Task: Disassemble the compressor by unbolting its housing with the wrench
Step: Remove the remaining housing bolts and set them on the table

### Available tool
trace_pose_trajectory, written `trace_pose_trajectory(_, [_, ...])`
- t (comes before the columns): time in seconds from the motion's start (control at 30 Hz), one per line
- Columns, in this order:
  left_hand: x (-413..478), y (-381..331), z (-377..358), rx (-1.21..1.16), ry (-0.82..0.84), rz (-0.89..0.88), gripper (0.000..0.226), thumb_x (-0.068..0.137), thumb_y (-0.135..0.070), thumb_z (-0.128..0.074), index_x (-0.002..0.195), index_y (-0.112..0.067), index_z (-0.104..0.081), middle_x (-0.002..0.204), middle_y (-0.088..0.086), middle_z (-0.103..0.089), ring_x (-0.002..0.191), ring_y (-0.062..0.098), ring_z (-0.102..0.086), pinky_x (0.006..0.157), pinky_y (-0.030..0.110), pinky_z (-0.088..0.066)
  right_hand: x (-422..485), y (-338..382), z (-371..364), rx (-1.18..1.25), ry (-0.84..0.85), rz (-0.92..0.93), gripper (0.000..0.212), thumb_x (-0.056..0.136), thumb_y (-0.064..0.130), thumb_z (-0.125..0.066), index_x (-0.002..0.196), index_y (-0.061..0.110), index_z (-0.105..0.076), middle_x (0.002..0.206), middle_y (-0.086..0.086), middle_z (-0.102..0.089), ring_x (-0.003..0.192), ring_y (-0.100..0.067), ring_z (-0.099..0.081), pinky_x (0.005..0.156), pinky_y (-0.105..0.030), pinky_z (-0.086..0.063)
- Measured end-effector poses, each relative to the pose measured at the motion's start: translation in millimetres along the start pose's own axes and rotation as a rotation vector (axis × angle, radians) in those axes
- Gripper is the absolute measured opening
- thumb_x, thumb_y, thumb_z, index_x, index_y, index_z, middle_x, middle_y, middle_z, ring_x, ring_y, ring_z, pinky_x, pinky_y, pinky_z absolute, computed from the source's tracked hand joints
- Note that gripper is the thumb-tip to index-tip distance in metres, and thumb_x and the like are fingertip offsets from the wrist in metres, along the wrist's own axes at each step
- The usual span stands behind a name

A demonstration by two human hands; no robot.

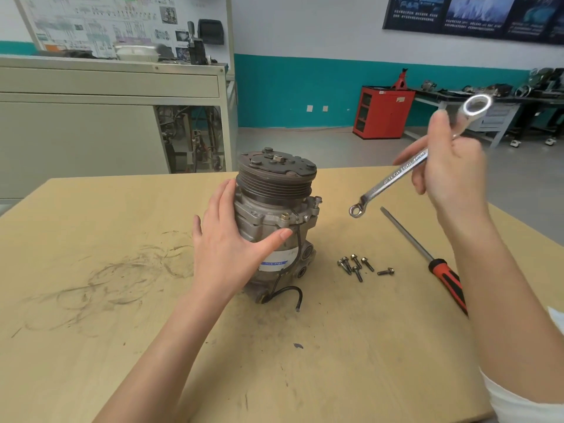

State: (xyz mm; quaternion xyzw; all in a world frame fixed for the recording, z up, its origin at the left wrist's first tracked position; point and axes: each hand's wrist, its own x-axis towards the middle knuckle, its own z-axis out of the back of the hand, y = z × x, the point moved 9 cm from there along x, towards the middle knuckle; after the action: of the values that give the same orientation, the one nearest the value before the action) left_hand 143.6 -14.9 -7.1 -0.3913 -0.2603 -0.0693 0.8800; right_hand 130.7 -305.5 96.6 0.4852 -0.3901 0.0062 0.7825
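A grey compressor (276,209) stands upright on the wooden table (91,239), pulley end up, with a black wire trailing from its base. My left hand (227,242) wraps its left side, fingers and thumb around the housing. My right hand (451,169) is raised to the right of the compressor, holding a silver double ring wrench (393,180) by its middle. The wrench's small ring end hangs in the air to the right of the housing, apart from it. A bolt (285,216) still sits in the housing flange facing me.
Several removed bolts (357,265) lie on the table right of the compressor. A screwdriver (439,264) with a red and black handle lies further right. A beige cabinet (106,117) stands behind the table, with a red cabinet (381,112) and benches across the floor.
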Motion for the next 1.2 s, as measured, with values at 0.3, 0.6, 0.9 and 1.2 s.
trace_pose_trajectory(0.3, [0, 0, 0, 0.0, 0.001, 0.001, 0.115, 0.063, -0.087, -0.054, 0.153, -0.024, -0.022, 0.158, -0.008, -0.025, 0.145, 0.013, -0.023, 0.118, 0.055, -0.016, -56, 24, -18, 0.19, 0.347, 0.164, 0.011, 0.084, 0.028, -0.065, 0.086, 0.021, -0.074, 0.078, 0.005, -0.074, 0.067, -0.013, -0.07, 0.065, -0.022, -0.056])
trace_pose_trajectory(0.6, [0, -2, 2, 0.002, -0.008, -0.002, 0.115, 0.058, -0.085, -0.046, 0.153, -0.025, -0.021, 0.158, -0.01, -0.025, 0.144, 0.012, -0.024, 0.117, 0.055, -0.017, -112, 68, -44, -0.368, 0.415, 0.796, 0.032, 0.077, 0.027, -0.069, 0.089, -0.002, -0.073, 0.075, -0.01, -0.07, 0.064, -0.025, -0.066, 0.059, -0.036, -0.056])
trace_pose_trajectory(0.9, [-1, -2, 2, 0.004, -0.005, -0.002, 0.114, 0.06, -0.083, -0.05, 0.153, -0.024, -0.022, 0.158, -0.01, -0.025, 0.145, 0.012, -0.023, 0.117, 0.055, -0.017, -138, 47, -55, -0.368, 0.339, 0.809, 0.045, 0.065, 0.031, -0.078, 0.094, -0.004, -0.072, 0.073, -0.012, -0.066, 0.064, -0.027, -0.063, 0.057, -0.033, -0.055])
trace_pose_trajectory(1.2, [0, -2, 1, 0.0, 0.003, 0.004, 0.111, 0.064, -0.079, -0.057, 0.154, -0.024, -0.022, 0.159, -0.009, -0.024, 0.145, 0.012, -0.022, 0.118, 0.055, -0.016, -110, -67, -51, 0.655, 0.367, -0.202, 0.022, 0.075, 0.008, -0.068, 0.089, 0.023, -0.077, 0.065, -0.002, -0.066, 0.064, -0.015, -0.059, 0.063, -0.024, -0.048])
